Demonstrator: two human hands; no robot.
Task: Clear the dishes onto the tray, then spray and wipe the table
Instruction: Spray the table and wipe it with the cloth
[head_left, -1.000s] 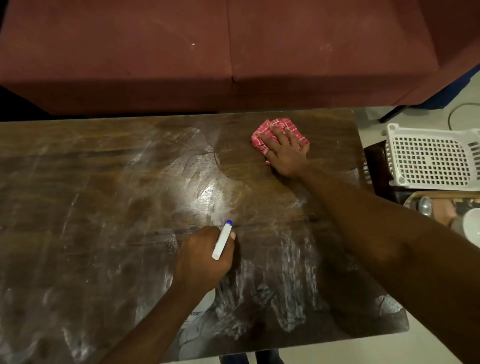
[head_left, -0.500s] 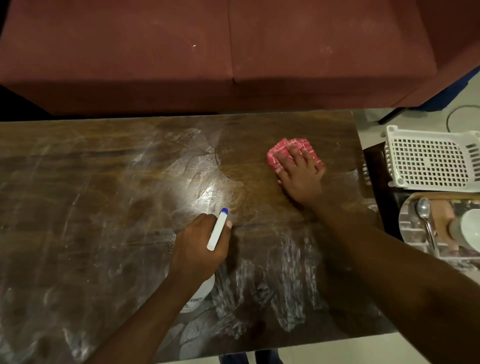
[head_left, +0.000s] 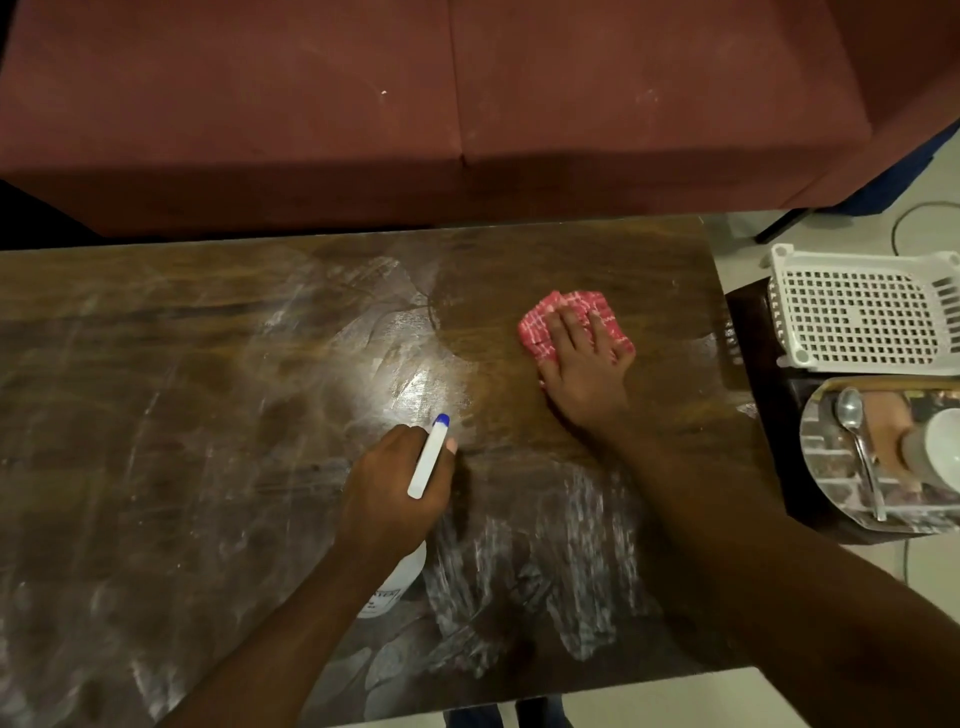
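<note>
- Big maroon sofa (head_left: 467, 104) runs along the whole far side, right up against the bench; pale floor (head_left: 649, 696) shows at the near right.
- The bench (head_left: 156, 415) is a dark wood top, glossy, with a bright glare patch mid-way. No dishes left on it that I can see, so I'd say we're deep in the wipe stage. Whitish smears cover the left half, and wet-looking streaks sit by the near edge between the two arms.
- A low dark side table (head_left: 779, 415) stands off the right end, carrying a white slotted basket (head_left: 857, 317) on its far part and the shiny tray (head_left: 831, 483) nearer.
- Right hand (head_left: 582, 374): grip spread, fingers flat, pressing down on the cloth at the far right of the bench.
- Left hand (head_left: 395, 483): grip wrapped round the spray bottle near the middle.
- Spray bottle (head_left: 428, 457): its head runs near-to-far, with the blue tip pointing far and a touch right.
- Cloth (head_left: 571, 312), red and white check and folded, is under the right fingers. The key bit is that the streaky patch lies nearer and slightly left of it, so the right hand is the one to drag it back, I reckon.
- A spoon (head_left: 857, 441) lies on the tray beside something white at the edge of view.
</note>
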